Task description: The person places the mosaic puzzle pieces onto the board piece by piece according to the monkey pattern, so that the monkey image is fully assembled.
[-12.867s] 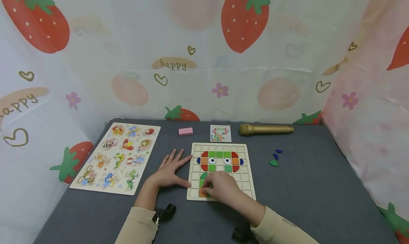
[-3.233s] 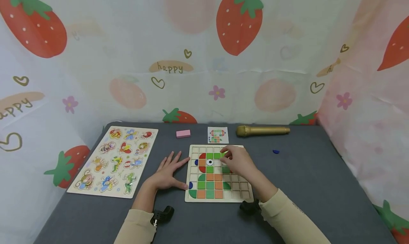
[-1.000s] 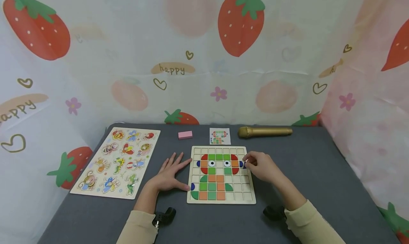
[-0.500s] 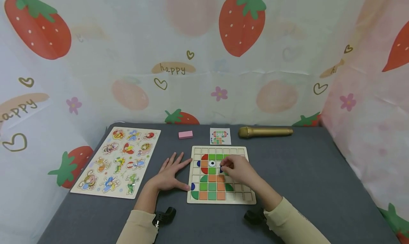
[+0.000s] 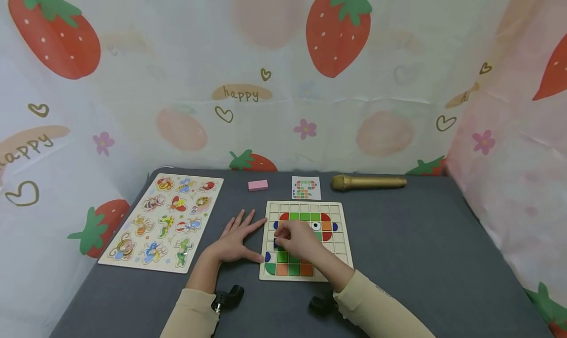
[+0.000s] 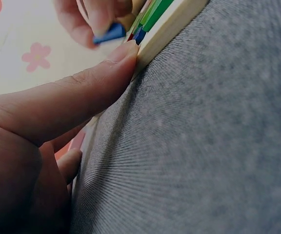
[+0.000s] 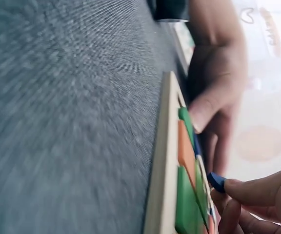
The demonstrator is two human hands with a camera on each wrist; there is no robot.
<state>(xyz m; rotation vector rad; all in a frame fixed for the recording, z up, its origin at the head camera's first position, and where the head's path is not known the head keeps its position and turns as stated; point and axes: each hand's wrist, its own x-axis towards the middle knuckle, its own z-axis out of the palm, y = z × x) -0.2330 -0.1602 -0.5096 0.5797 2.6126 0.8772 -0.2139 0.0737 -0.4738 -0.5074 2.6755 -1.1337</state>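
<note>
My right hand (image 5: 301,240) pinches a small dark blue half-round puzzle piece (image 7: 216,182) between thumb and fingers, over the left part of the wooden grid board (image 5: 347,252). The same blue piece (image 6: 110,33) shows close above the board in the left wrist view. My left hand (image 5: 235,240) lies flat with fingers spread, its thumb and a fingertip against the board's left edge. On the board, red, green, orange and blue pieces form a figure with round eyes; one eye (image 5: 315,226) shows, the other is hidden behind my right hand. A blue half-round (image 5: 267,257) sits near the left thumb.
A pattern card (image 5: 305,187) lies behind the board, between a pink block (image 5: 258,185) and a gold microphone (image 5: 369,182). To the left is an insect puzzle board (image 5: 161,222). Printed curtains (image 5: 336,126) stand around the grey table (image 5: 425,259).
The loose blue and green pieces on the right have left the table, and the figure's lower part has gained pieces. My right hand has carried the last blue piece leftward across the board; the left stays.
</note>
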